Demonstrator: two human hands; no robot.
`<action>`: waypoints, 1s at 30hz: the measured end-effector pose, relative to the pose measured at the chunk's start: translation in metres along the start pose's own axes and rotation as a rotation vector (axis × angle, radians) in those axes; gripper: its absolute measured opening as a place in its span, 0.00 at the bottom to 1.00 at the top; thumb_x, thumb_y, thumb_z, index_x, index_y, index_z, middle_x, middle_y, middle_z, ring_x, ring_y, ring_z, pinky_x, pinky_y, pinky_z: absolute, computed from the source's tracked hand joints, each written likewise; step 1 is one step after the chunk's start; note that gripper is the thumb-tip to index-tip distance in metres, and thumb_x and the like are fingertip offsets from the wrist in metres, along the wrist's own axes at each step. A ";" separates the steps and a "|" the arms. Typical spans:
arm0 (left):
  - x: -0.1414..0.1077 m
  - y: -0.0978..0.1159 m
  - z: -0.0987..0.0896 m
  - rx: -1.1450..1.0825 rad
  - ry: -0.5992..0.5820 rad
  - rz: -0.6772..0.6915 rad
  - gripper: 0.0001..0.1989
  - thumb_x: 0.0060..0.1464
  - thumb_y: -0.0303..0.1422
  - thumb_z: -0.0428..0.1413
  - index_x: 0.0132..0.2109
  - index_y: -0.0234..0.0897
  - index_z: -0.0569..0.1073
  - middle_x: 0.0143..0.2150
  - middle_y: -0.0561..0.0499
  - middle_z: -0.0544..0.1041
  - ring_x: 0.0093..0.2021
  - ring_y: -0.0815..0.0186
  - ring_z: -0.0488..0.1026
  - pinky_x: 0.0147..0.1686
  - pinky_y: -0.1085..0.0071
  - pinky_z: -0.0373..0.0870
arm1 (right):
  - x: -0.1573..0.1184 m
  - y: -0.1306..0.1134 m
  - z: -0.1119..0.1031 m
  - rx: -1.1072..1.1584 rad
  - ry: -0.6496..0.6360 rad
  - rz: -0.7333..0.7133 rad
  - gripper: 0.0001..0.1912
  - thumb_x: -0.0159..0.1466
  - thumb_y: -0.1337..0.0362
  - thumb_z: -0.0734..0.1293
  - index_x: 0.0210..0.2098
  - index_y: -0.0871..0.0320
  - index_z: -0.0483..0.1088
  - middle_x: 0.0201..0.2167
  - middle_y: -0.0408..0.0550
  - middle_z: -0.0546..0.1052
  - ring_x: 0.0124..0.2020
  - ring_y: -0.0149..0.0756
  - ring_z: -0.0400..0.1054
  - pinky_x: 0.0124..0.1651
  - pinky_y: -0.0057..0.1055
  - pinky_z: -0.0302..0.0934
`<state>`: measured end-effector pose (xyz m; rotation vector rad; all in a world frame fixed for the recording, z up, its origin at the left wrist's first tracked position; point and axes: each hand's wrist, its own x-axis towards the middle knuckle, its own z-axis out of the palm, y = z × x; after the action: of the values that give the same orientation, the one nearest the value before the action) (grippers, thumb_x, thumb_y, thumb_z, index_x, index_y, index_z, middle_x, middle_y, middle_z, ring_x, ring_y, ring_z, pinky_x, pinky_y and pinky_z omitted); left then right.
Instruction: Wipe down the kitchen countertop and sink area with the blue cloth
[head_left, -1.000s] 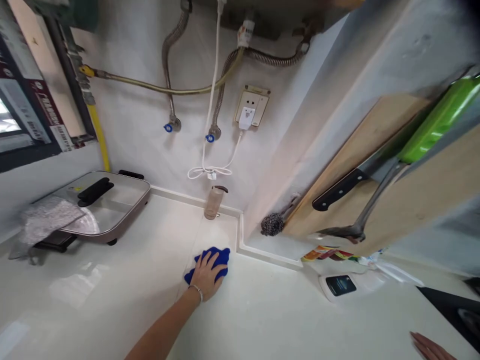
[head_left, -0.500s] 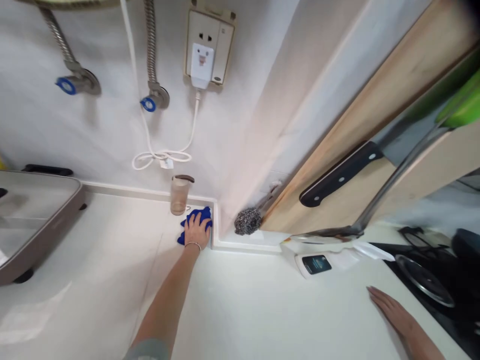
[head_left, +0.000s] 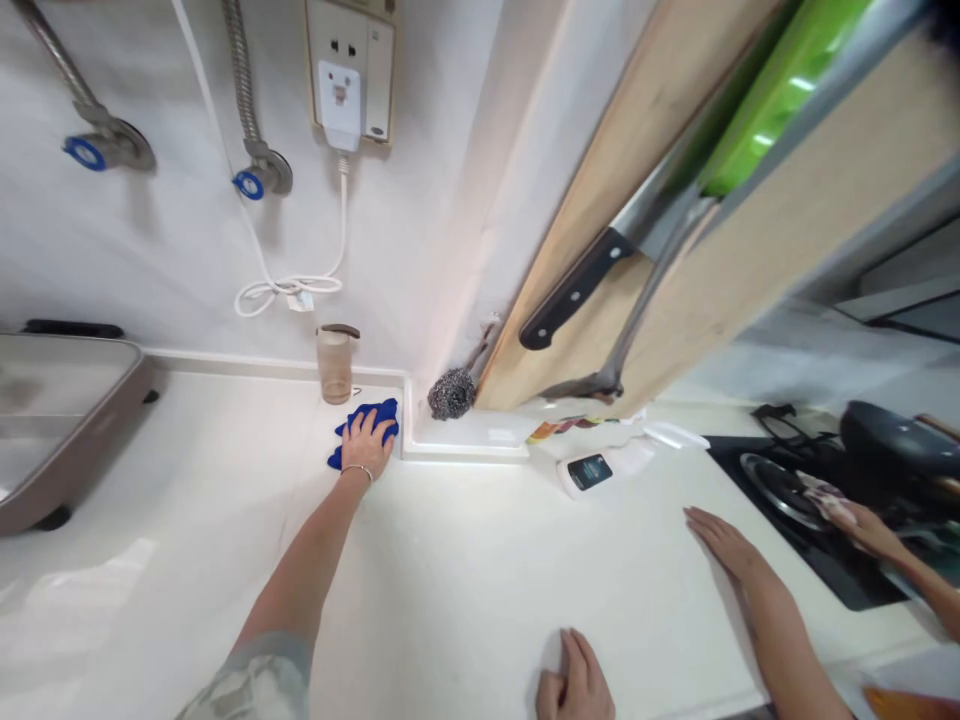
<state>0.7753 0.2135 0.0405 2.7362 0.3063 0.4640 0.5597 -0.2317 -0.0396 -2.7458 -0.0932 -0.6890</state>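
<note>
My left hand [head_left: 365,447], a thin bracelet at its wrist, presses a crumpled blue cloth [head_left: 385,411] onto the white countertop by the raised corner edging. Its fingers are spread over the cloth and bear down on it. Just behind the cloth stands a clear brownish cup [head_left: 334,368] with a dark handle, close to the wall. At the lower edge of the view my right hand [head_left: 576,678] rests on the countertop [head_left: 465,580], its fingers together and curled, with nothing seen in them.
A co-worker's hand [head_left: 724,545] lies flat on the counter; their other hand [head_left: 851,520] holds a rag on the black stove [head_left: 832,570]. A white bottle [head_left: 589,472] lies near the wall. A knife [head_left: 577,290] and steel scrubber [head_left: 451,393] hang by the boards. A brownish appliance [head_left: 97,430] stands left.
The view has shifted right, bringing my right hand and the co-worker's second hand with a rag into sight. My left hand stays on the blue cloth in the corner.
</note>
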 end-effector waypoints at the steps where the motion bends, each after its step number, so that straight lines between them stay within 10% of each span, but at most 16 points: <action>1: -0.016 0.001 -0.005 0.008 -0.007 -0.005 0.21 0.64 0.39 0.47 0.60 0.48 0.72 0.71 0.45 0.62 0.70 0.46 0.53 0.66 0.41 0.52 | -0.010 -0.006 0.003 0.010 -0.001 0.006 0.41 0.56 0.53 0.58 0.70 0.49 0.51 0.58 0.59 0.69 0.54 0.64 0.67 0.48 0.63 0.68; 10: -0.166 0.049 -0.032 0.076 -0.069 0.000 0.22 0.62 0.37 0.50 0.61 0.48 0.71 0.71 0.43 0.62 0.71 0.43 0.54 0.66 0.38 0.55 | -0.009 -0.021 0.000 0.103 0.034 0.080 0.30 0.64 0.62 0.55 0.64 0.63 0.59 0.61 0.65 0.66 0.60 0.58 0.61 0.60 0.56 0.58; 21: -0.299 0.218 0.036 -0.236 -0.306 0.402 0.24 0.60 0.45 0.54 0.63 0.54 0.69 0.74 0.47 0.56 0.73 0.43 0.48 0.68 0.31 0.48 | -0.012 -0.021 -0.005 0.098 0.069 -0.004 0.26 0.65 0.65 0.55 0.62 0.65 0.61 0.60 0.65 0.67 0.62 0.53 0.59 0.63 0.52 0.56; 25: -0.317 0.199 0.012 -0.253 -0.335 0.478 0.24 0.60 0.45 0.54 0.63 0.56 0.69 0.74 0.47 0.57 0.73 0.44 0.49 0.69 0.33 0.50 | -0.014 -0.019 -0.007 0.095 0.086 -0.023 0.26 0.65 0.63 0.56 0.61 0.65 0.62 0.59 0.65 0.67 0.61 0.54 0.59 0.61 0.52 0.57; 30: -0.343 0.116 -0.049 -0.155 -0.326 0.457 0.27 0.57 0.40 0.58 0.64 0.59 0.67 0.73 0.50 0.59 0.72 0.45 0.52 0.67 0.34 0.54 | -0.017 -0.017 -0.006 0.089 0.088 -0.042 0.26 0.63 0.62 0.58 0.59 0.65 0.64 0.58 0.65 0.68 0.57 0.54 0.63 0.58 0.50 0.59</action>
<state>0.4589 0.0309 0.0320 2.6585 -0.4275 0.1355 0.5395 -0.2177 -0.0378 -2.6310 -0.1579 -0.7967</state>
